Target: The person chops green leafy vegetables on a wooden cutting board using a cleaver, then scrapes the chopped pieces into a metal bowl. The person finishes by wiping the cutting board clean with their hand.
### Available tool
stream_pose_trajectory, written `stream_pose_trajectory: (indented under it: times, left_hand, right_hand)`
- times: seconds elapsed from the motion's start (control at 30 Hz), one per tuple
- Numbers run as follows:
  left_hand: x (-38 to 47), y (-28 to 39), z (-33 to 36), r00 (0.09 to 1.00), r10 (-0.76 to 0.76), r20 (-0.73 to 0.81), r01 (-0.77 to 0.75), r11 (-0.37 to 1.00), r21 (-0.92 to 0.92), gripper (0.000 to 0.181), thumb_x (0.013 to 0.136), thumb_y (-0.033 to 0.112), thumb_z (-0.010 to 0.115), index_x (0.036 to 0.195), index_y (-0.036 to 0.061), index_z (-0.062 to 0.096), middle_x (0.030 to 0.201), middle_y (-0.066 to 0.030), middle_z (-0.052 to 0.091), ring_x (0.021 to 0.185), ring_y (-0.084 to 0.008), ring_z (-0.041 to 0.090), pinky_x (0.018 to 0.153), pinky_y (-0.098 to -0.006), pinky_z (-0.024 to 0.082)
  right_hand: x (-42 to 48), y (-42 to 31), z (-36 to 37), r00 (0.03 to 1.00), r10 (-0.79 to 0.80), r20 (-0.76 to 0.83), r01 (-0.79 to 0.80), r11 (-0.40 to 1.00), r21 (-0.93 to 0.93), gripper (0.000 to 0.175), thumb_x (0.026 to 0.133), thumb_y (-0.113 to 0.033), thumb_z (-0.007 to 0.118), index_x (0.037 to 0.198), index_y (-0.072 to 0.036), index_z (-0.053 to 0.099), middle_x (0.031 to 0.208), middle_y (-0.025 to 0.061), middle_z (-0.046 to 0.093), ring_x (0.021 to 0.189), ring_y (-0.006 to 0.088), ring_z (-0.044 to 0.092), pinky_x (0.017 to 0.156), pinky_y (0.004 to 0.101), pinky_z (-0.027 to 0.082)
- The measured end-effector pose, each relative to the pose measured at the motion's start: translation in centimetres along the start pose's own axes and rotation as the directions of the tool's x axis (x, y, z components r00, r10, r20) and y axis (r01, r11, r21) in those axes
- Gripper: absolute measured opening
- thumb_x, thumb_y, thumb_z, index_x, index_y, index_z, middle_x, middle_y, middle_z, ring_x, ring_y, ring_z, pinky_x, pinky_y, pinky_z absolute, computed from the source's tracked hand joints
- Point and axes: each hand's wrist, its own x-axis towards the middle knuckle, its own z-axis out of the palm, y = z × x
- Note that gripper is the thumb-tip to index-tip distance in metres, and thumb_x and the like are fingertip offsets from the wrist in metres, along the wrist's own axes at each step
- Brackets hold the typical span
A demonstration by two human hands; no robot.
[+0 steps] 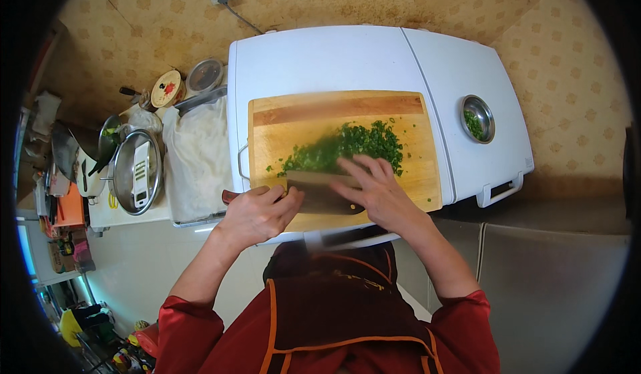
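A wooden cutting board point(335, 103) lies on the white top of a chest freezer. Across it spreads a heap of chopped green onions point(373, 141), blurred at its left part. My left hand point(263, 211) is closed around the handle end of a cleaver point(325, 196), whose dark red grip juts out to the left. Over the far end of the blade is my right hand point(370, 188), its fingers spread and blurred; whether they touch the blade cannot be told. The blade lies along the near edge of the heap.
On the white freezer point(320, 58), right of the board, stands a small metal bowl point(477, 119) holding chopped greens. To the left are a cloth-covered tray point(198, 158), a large metal bowl point(120, 173) with a white device in it, and lidded containers. A stainless steel surface point(546, 284) is at the right.
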Motion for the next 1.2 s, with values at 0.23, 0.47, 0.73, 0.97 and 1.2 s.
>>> stream_pose_trajectory:
  times: [0.23, 0.47, 0.73, 0.97, 1.2]
  left_hand:
    - [0.6, 0.3, -0.3, 1.000, 0.031, -0.006, -0.031, 1.000, 0.006, 0.043, 0.078, 0.011, 0.070, 0.120, 0.0034, 0.076, 0.112, -0.0005, 0.069, 0.087, -0.0124, 0.065, 0.066, -0.0259, 0.058]
    - [0.1, 0.5, 0.0, 1.000, -0.010, -0.005, 0.010, 1.000, -0.009, 0.043, 0.077, 0.011, 0.071, 0.120, 0.0036, 0.075, 0.110, -0.0007, 0.068, 0.086, -0.0123, 0.065, 0.066, -0.0265, 0.058]
    - [-2.3, -1.9, -1.1, 0.958, -0.269, -0.102, 0.264, 0.963, -0.061, 0.046, 0.070, 0.001, 0.073, 0.116, 0.0010, 0.076, 0.108, -0.0049, 0.073, 0.082, -0.0177, 0.067, 0.064, -0.0320, 0.058]
    - [-4.8, -1.9, -0.9, 0.676, -0.713, -0.183, 0.582, 0.670, -0.461, 0.045, 0.071, -0.014, 0.071, 0.114, -0.0012, 0.077, 0.104, -0.0134, 0.073, 0.081, -0.0245, 0.069, 0.065, -0.0339, 0.056]
    - [-5.3, -0.8, -1.4, 0.247, -0.904, 0.349, 0.361, -0.248, -0.899, 0.015, 0.086, -0.011, 0.071, 0.100, -0.0050, 0.073, 0.086, -0.0039, 0.068, 0.064, -0.0094, 0.060, 0.056, -0.0237, 0.044]
  right_hand:
    - [2.0, -0.2, -0.4, 0.999, -0.005, -0.052, 0.008, 0.998, 0.066, 0.048, 0.089, -0.005, 0.065, 0.137, -0.015, 0.070, 0.160, 0.0154, 0.047, 0.145, 0.0393, 0.041, 0.118, 0.0556, 0.034]
    - [1.9, 0.9, -0.5, 0.998, 0.036, -0.045, -0.034, 0.999, 0.041, 0.046, 0.089, -0.004, 0.066, 0.133, -0.018, 0.071, 0.161, 0.0151, 0.047, 0.148, 0.0387, 0.040, 0.120, 0.0569, 0.034]
    - [-3.5, 5.8, -2.3, 0.807, 0.501, -0.311, -0.450, 0.864, 0.224, 0.027, 0.088, -0.004, 0.075, 0.116, -0.003, 0.073, 0.104, 0.0179, 0.071, 0.100, 0.0332, 0.065, 0.086, 0.0417, 0.053]
    - [-6.1, 3.8, 2.8, 0.625, 0.734, -0.267, -0.553, 0.657, 0.512, 0.009, 0.086, -0.004, 0.080, 0.091, 0.002, 0.075, 0.080, 0.0165, 0.068, 0.073, 0.0303, 0.067, 0.067, 0.0388, 0.053]
    - [-5.3, 2.8, 5.0, 0.693, 0.507, -0.512, -0.392, 0.861, 0.323, 0.009, 0.093, -0.007, 0.076, 0.090, 0.002, 0.074, 0.076, 0.0129, 0.069, 0.067, 0.0207, 0.065, 0.064, 0.0327, 0.052]
